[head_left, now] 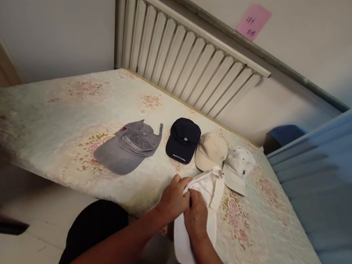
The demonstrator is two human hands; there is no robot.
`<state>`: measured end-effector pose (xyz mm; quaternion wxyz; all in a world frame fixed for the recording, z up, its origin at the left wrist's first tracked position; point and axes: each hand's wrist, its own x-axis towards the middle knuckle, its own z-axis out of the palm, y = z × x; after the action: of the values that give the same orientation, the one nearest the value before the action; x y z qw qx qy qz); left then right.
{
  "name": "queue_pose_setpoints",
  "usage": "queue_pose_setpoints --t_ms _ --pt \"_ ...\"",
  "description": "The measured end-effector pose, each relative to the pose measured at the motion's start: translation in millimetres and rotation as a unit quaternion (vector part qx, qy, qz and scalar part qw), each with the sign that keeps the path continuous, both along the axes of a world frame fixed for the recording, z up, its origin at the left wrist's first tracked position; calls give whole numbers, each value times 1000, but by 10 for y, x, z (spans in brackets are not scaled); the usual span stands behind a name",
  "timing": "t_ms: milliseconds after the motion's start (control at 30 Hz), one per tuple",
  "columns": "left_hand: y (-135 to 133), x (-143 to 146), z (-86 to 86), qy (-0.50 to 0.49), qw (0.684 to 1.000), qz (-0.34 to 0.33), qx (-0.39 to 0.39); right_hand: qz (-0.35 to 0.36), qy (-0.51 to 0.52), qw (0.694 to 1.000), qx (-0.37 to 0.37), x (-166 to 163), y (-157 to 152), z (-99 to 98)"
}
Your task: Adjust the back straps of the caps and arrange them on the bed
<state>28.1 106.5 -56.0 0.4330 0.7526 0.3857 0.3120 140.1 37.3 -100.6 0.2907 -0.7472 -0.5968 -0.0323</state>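
Observation:
A white baseball cap (208, 188) is held over the near edge of the floral-covered bed, its brim towards me and its inside partly showing. My left hand (174, 196) is closed on the cap's edge from the left. Close beside it, my right hand (196, 216) reaches over the brim, with fingers bent into the cap where its rim hides the fingertips. Just beyond lie a beige cap (212, 148) and an off-white cap (240, 162) with a small dark logo. A navy cap (183, 137) with white lettering rests farther left, and a grey cap (129, 147) beyond that.
The bed's floral cover (92, 87) spreads beneath the caps. Behind it stands a white radiator (181, 49) against the wall, with a pink note (254, 21) above. A blue curtain (334, 180) hangs on the right. My dark-clothed knee (94, 229) is at the near edge.

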Motion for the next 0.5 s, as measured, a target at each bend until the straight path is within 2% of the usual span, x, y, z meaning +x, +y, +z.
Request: queue_pose_setpoints --t_ms 100,300,500 --pt "-25 -7 21 2 1000 -28 7 0 6 1000 4 6 -2 -1" --pt "-20 33 -21 -74 994 -60 44 -6 11 1000 10 46 8 -5" --pt "-39 26 29 -132 986 -80 68 4 13 1000 17 142 163 -63"
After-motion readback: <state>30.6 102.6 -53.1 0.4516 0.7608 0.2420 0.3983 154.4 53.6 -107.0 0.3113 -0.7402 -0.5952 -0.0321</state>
